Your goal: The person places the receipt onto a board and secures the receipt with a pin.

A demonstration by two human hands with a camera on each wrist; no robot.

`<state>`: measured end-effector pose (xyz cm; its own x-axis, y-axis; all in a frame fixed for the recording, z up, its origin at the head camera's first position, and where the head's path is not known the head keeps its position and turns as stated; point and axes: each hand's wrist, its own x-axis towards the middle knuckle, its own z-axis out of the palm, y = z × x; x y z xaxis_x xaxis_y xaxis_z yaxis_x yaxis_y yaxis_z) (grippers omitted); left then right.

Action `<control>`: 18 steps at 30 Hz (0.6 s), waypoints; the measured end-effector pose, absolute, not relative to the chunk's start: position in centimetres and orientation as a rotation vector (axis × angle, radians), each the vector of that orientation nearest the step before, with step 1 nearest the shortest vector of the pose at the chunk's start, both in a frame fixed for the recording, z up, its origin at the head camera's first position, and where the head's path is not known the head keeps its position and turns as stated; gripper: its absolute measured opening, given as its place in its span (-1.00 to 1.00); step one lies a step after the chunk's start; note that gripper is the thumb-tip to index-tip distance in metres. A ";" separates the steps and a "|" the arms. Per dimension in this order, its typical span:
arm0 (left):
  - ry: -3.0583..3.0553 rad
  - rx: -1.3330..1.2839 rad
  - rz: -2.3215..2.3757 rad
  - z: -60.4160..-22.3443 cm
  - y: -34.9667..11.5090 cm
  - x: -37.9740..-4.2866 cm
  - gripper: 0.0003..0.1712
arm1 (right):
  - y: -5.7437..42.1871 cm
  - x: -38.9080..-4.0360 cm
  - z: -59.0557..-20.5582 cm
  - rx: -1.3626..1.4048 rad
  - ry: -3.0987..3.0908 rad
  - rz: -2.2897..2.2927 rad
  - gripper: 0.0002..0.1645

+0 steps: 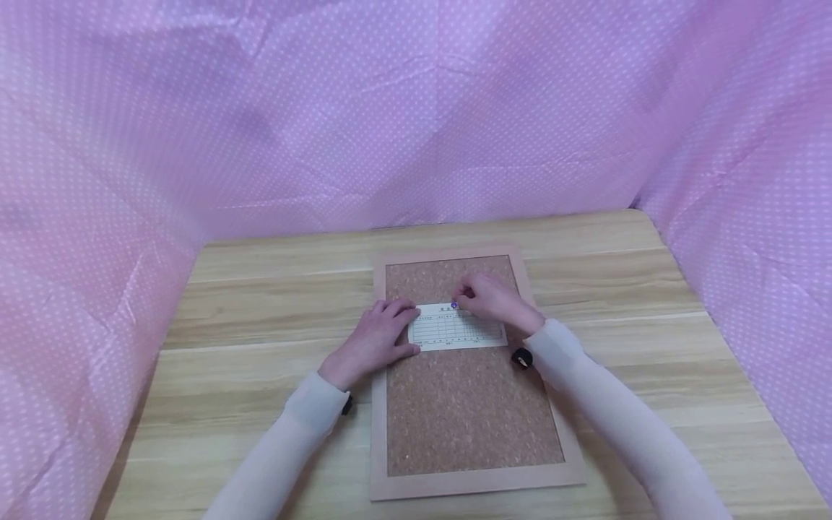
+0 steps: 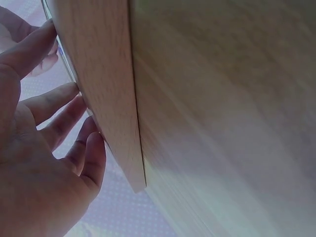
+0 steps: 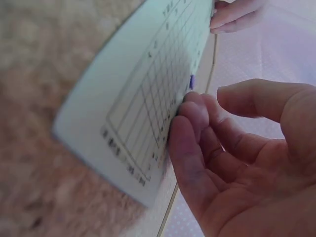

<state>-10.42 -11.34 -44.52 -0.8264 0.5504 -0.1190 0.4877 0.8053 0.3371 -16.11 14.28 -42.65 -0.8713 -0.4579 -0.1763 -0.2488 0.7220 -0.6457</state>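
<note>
A printed paper form (image 1: 458, 332) with a ruled grid lies across the cork board (image 1: 468, 412). A purple push pin (image 1: 453, 305) stands at its upper edge, seen also as a small purple pin (image 3: 192, 81) in the right wrist view. My left hand (image 1: 380, 336) rests on the board's left side, with fingertips and thumb on the form's left end. My right hand (image 1: 490, 297) is at the form's top, fingers loosely bent beside the pin. In the right wrist view, the thumb (image 3: 247, 98) stands apart from the fingers, and the pin is just beyond the fingertips.
The board's pale wooden frame (image 1: 477, 482) lies on a light wood-grain table (image 1: 260, 303). Pink dotted cloth (image 1: 403, 108) hangs behind the table and at both sides. Dark wrist devices (image 1: 522, 358) show below the sleeves.
</note>
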 end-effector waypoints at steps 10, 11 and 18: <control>2.816 0.790 0.478 -44.3 -12.2 -10.2 -0.21 | 16.6 -14.4 -42.5 -0.576 2.572 -1.077 -0.68; 2.817 0.790 0.488 -44.3 -12.3 -10.1 -0.21 | 16.9 -14.2 -42.5 -0.585 2.572 -1.099 -0.66; 2.814 0.754 0.593 -44.2 -12.9 -9.6 -0.15 | 18.6 -12.4 -42.3 -0.578 2.601 -1.207 -0.48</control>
